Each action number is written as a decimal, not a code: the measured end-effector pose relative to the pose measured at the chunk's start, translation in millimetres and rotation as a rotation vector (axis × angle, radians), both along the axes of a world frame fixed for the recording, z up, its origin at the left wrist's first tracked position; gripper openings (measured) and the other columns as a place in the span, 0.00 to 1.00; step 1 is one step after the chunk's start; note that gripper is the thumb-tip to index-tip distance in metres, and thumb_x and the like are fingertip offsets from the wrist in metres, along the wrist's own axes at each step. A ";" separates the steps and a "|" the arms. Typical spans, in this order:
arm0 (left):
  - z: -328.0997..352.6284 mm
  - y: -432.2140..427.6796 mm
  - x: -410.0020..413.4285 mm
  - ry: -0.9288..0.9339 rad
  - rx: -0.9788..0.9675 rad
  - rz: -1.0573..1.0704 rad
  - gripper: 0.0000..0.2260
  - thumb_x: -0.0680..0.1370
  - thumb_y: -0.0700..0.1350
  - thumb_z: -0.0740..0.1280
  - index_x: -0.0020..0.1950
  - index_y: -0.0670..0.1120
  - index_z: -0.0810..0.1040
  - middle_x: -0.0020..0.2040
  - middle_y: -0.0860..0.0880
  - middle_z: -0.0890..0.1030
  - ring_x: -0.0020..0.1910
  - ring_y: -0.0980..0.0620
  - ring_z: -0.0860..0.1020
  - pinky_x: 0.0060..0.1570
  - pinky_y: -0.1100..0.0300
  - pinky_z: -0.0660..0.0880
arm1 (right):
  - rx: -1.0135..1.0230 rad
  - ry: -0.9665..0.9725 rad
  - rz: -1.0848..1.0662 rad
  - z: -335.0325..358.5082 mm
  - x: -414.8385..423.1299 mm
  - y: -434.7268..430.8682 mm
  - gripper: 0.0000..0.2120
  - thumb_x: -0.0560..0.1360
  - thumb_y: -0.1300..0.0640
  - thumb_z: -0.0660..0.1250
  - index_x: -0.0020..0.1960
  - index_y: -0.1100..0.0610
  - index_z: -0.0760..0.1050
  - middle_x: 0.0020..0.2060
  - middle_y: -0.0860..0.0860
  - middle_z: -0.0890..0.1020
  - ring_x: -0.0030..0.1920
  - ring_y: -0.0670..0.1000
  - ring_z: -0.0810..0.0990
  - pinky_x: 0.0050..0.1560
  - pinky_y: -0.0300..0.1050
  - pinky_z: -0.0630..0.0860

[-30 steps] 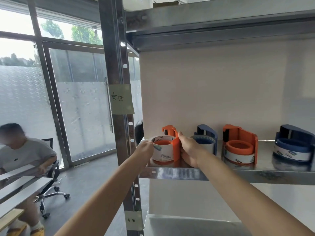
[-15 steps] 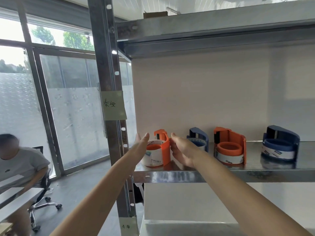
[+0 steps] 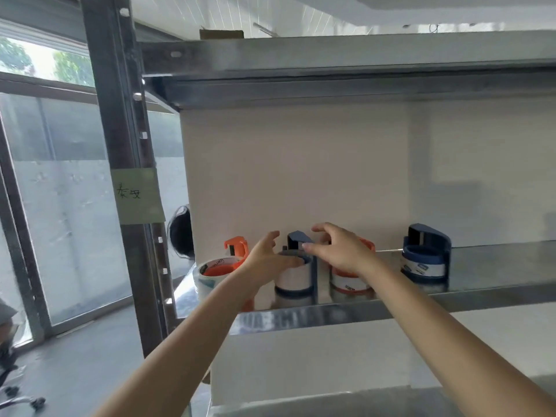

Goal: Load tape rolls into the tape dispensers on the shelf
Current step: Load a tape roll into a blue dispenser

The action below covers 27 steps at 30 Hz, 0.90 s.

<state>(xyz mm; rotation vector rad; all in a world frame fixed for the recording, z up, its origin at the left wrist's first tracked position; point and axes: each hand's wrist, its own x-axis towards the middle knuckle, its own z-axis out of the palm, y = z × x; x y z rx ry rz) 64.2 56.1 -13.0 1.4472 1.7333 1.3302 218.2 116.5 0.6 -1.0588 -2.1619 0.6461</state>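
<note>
The blue dispenser (image 3: 296, 275) stands on the shelf (image 3: 331, 317), roll axis upright. Left hand (image 3: 264, 258) is at its 9 o'clock, right hand (image 3: 337, 251) at 2. Both are spread open and hold nothing; the left seems nearer.

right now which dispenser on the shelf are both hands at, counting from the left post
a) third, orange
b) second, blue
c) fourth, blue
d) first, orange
b: the left hand and the right hand flank the second blue tape dispenser, left fingers at its roll's rim, while the first orange tape dispenser stands untouched.
</note>
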 end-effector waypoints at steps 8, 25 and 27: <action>-23.3 13.5 -1.2 0.058 -0.079 0.039 0.33 0.66 0.45 0.79 0.67 0.43 0.70 0.59 0.47 0.79 0.55 0.50 0.78 0.54 0.57 0.78 | -0.124 0.064 0.087 -25.6 1.3 8.4 0.31 0.74 0.56 0.71 0.73 0.54 0.62 0.60 0.56 0.78 0.34 0.51 0.85 0.30 0.44 0.81; -23.0 6.7 -7.8 -0.040 -0.057 -0.040 0.16 0.66 0.39 0.78 0.47 0.50 0.75 0.47 0.51 0.81 0.50 0.51 0.79 0.53 0.56 0.78 | -0.142 0.103 0.031 -22.6 10.1 2.1 0.23 0.78 0.67 0.60 0.71 0.55 0.65 0.54 0.55 0.75 0.37 0.55 0.85 0.40 0.51 0.83; -24.4 8.5 -8.9 -0.049 -0.056 -0.042 0.16 0.66 0.39 0.78 0.49 0.49 0.76 0.49 0.49 0.82 0.51 0.49 0.80 0.55 0.54 0.78 | -0.137 0.097 0.024 -22.2 10.7 1.4 0.23 0.78 0.65 0.61 0.72 0.55 0.64 0.58 0.57 0.77 0.37 0.54 0.85 0.39 0.48 0.83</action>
